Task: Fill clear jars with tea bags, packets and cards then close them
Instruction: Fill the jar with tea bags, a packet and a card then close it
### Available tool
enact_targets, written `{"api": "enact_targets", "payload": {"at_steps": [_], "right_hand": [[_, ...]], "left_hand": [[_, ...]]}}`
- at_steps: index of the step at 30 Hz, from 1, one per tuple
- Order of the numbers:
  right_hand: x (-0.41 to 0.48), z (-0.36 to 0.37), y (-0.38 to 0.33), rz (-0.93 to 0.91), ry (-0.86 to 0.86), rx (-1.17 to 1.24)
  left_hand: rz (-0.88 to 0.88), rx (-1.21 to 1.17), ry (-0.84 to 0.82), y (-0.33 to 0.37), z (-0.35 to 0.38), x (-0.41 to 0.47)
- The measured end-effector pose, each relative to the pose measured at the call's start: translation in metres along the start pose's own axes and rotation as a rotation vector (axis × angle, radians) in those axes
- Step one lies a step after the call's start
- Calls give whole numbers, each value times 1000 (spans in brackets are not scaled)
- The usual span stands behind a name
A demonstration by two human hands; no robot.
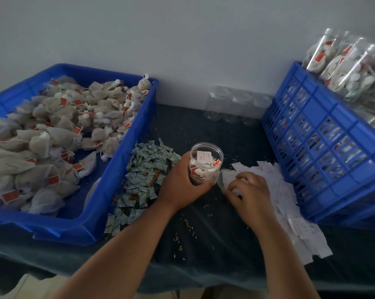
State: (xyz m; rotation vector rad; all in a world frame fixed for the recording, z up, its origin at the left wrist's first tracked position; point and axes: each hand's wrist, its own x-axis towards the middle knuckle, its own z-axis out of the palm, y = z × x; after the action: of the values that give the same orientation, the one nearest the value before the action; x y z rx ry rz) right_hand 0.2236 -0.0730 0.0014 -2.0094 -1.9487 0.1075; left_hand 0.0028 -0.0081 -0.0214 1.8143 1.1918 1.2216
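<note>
The left hand (182,180) is gripping a clear jar (206,162), its fingers wrapping round the lower wall and tilting the open mouth away from the person. The right hand (249,190) is lying just beside the jar, its fingers curling down onto the near end of a pile of white cards (290,203). Whether it is actually pinching a card cannot be told.

A strip of dark table (204,223) is lying open between the two forearms and running back to the near edge, with loose grains (182,231) scattering over it. Beyond the jar another bare strip is reaching to three empty jars (236,104) standing against the wall.

Outside the left hand, a heap of small green-printed packets (143,182) is touching the wall of a blue tray (126,160); the tray's near corner is overhanging the table edge. Tea bags (52,134) are filling the tray.

Outside the right hand, a blue slatted crate (324,147) is leaning close against the cards, crowding that side. Bagged, filled jars (355,67) are lying on top of it.

Inside the held jar, tea bags with red tags are lying under a white card with red print, too small for reading. The tags on the tray's tea bags are showing red, their writing being illegible.
</note>
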Motion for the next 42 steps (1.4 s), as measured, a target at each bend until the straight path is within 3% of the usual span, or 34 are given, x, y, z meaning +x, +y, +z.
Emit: {"api": "enact_targets", "payload": {"at_steps": [2, 8, 12, 14, 17, 22, 23, 27, 30, 38, 42], "right_hand": [[0, -6, 1, 28, 94, 159], [-1, -32, 6, 432, 439, 841], [10, -39, 0, 758, 423, 1630], [17, -41, -9, 851, 322, 1765], [31, -39, -22, 794, 118, 1662], [58, -50, -53, 705, -26, 1758], [61, -52, -60, 664, -50, 1676], [70, -54, -76, 413, 9, 948], [75, -53, -80, 233, 42, 663], [84, -47, -95, 42, 2, 378], [97, -79, -84, -116, -328, 168]], "left_hand": [[-7, -12, -4, 1, 0, 0], [13, -12, 9, 4, 0, -1], [13, 11, 11, 0, 1, 1], [15, 3, 0, -1, 1, 1], [20, 20, -1, -1, 2, 0], [-9, 53, 2, 2, 1, 0], [-9, 60, 2, 2, 1, 0], [-3, 78, 22, 5, -1, -1], [-2, 65, 16, 6, -1, -1], [-14, 30, 2, 4, 0, -1], [-20, 34, -4, 4, -1, -1]]}}
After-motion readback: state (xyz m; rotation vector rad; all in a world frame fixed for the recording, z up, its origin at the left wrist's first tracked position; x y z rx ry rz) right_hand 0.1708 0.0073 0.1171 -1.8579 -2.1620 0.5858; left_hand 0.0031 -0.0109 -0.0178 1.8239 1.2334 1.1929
